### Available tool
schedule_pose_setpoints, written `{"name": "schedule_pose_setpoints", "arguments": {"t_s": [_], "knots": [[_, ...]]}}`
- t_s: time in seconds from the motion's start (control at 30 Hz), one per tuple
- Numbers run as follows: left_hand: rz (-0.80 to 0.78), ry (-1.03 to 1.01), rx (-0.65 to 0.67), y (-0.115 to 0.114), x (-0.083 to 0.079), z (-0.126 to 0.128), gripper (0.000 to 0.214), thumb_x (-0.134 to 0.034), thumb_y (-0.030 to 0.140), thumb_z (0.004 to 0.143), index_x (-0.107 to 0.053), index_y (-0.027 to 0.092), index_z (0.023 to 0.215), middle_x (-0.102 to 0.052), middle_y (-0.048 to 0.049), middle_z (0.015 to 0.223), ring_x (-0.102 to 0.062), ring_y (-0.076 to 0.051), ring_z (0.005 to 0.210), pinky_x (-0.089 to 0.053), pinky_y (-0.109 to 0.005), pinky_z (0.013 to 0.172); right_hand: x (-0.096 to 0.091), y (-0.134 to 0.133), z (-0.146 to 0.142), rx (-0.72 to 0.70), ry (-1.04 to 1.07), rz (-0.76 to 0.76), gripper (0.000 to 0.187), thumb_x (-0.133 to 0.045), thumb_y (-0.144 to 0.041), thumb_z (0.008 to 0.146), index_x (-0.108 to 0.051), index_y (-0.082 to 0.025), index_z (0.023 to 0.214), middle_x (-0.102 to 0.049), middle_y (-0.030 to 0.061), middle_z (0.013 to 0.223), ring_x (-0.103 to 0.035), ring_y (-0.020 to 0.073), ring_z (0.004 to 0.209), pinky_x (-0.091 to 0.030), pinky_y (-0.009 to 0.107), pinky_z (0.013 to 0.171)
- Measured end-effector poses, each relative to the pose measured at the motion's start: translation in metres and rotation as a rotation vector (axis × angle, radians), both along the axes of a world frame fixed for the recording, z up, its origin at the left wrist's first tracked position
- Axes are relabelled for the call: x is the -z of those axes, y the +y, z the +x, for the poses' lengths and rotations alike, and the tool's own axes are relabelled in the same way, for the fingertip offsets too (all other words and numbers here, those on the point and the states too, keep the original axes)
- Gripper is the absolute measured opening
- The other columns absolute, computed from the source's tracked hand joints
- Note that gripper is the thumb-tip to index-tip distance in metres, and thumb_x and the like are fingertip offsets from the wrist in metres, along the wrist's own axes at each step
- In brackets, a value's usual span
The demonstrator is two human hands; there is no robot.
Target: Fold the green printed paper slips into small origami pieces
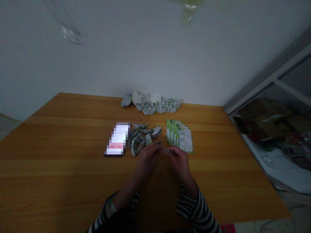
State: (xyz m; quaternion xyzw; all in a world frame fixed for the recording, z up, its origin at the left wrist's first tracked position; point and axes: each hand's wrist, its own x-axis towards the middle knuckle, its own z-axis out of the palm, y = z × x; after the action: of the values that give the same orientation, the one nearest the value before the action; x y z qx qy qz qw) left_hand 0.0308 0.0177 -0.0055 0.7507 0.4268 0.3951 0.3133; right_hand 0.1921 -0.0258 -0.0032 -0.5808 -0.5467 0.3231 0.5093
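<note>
Close together over the middle of the wooden table [80, 181], my left hand [148, 157] and my right hand [180, 160] pinch a small piece of printed paper [167, 150] between them. It is seen nearly edge-on and partly covered by the fingers, so its shape is unclear. Just beyond my left hand lies a loose heap of folded or crumpled printed paper pieces [139, 138]. Beyond my right hand, a fanned stack of green and white printed leaflets [182, 137] lies flat.
A phone [119, 139] with a lit, blurred screen lies left of the heap. Along the wall [150, 48] sits a row of crumpled printed paper [157, 106] with a whitish piece [141, 97]. A framed shelf [274, 81] holding assorted items stands at the right.
</note>
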Motion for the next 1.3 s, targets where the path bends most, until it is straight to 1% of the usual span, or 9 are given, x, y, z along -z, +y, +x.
{"name": "schedule_pose_setpoints", "arguments": {"t_s": [0.1,0.37,0.6,0.87,0.97,1.03,1.1,1.2,1.3], "knots": [[-0.021,-0.010,0.004,-0.003,0.001,0.003,0.015,-0.057,0.021,0.090,-0.072,0.019,0.087,-0.070,-0.0052,0.082,-0.067,-0.019,0.077,-0.050,-0.027,0.071,0.001,-0.003,-0.003,0.041,-0.098,0.035,0.013,-0.061,-0.026,0.087,-0.072,-0.021,0.083,-0.074,0.0033,0.080,-0.067,0.0183,0.074,-0.051,0.028,0.070],[-0.085,-0.001,-0.015,-0.007,0.006,0.009,0.017,-0.054,0.021,0.088,-0.069,0.020,0.079,-0.069,-0.0044,0.075,-0.065,-0.018,0.071,-0.049,-0.026,0.066,0.012,-0.005,-0.008,0.135,-0.188,0.021,0.019,-0.053,-0.019,0.087,-0.067,-0.021,0.074,-0.067,0.0007,0.065,-0.062,0.0154,0.060,-0.047,0.026,0.061],[-0.070,-0.003,-0.035,-0.014,0.020,0.013,0.018,-0.054,0.022,0.088,-0.068,0.022,0.077,-0.070,-0.0044,0.072,-0.065,-0.018,0.069,-0.049,-0.027,0.065,0.021,-0.005,-0.011,0.138,-0.136,-0.021,0.020,-0.056,-0.020,0.085,-0.062,-0.021,0.065,-0.062,-0.0012,0.058,-0.057,0.0149,0.055,-0.042,0.024,0.054],[-0.117,0.019,-0.049,-0.009,0.021,0.011,0.020,-0.053,0.011,0.085,-0.071,0.020,0.082,-0.073,-0.0047,0.076,-0.068,-0.019,0.071,-0.051,-0.029,0.068,0.018,0.000,-0.002,0.027,-0.295,0.032,0.018,-0.054,-0.019,0.088,-0.068,-0.021,0.077,-0.070,0.0025,0.072,-0.064,0.0176,0.066,-0.047,0.027,0.064],[-0.128,0.010,-0.018,-0.010,0.021,0.009,0.028,-0.049,0.005,0.082,-0.073,0.020,0.089,-0.076,-0.0049,0.081,-0.070,-0.019,0.074,-0.054,-0.030,0.072,0.019,0.001,0.000,0.056,-0.333,0.072,0.019,-0.052,-0.016,0.088,-0.069,-0.021,0.077,-0.070,0.0031,0.071,-0.064,0.0180,0.065,-0.048,0.027,0.063],[-0.092,-0.001,-0.021,-0.011,0.021,0.006,0.037,-0.046,0.002,0.079,-0.073,0.019,0.098,-0.077,-0.0054,0.089,-0.072,-0.020,0.081,-0.056,-0.031,0.076,0.019,0.002,-0.001,0.080,-0.300,0.094,0.021,-0.051,-0.016,0.089,-0.070,-0.021,0.082,-0.072,0.0040,0.076,-0.066,0.0187,0.069,-0.051,0.029,0.067],[-0.021,-0.001,-0.061,-0.011,0.019,0.003,0.046,-0.043,-0.001,0.078,-0.071,0.020,0.109,-0.077,-0.0055,0.103,-0.072,-0.020,0.093,-0.056,-0.033,0.084,0.017,0.002,-0.003,0.073,-0.234,0.110,0.023,-0.049,-0.018,0.092,-0.071,-0.021,0.098,-0.075,0.0062,0.094,-0.069,0.0202,0.086,-0.053,0.032,0.080],[0.136,-0.016,-0.223,-0.009,0.013,-0.001,0.050,-0.042,0.000,0.085,-0.063,0.021,0.125,-0.070,-0.0066,0.125,-0.065,-0.021,0.115,-0.051,-0.037,0.098,0.010,0.001,-0.008,0.105,-0.149,0.134,0.030,-0.054,-0.022,0.093,-0.063,-0.022,0.121,-0.069,0.0089,0.120,-0.064,0.0217,0.110,-0.049,0.038,0.097],[0.295,-0.044,-0.378,-0.005,0.005,-0.001,0.037,-0.049,0.009,0.093,-0.062,0.021,0.125,-0.066,-0.0099,0.131,-0.059,-0.023,0.124,-0.045,-0.042,0.105,0.004,-0.002,-0.013,0.200,-0.031,0.206,0.019,-0.061,-0.021,0.090,-0.064,-0.022,0.108,-0.072,0.0066,0.103,-0.069,0.0198,0.097,-0.052,0.036,0.091]]}}
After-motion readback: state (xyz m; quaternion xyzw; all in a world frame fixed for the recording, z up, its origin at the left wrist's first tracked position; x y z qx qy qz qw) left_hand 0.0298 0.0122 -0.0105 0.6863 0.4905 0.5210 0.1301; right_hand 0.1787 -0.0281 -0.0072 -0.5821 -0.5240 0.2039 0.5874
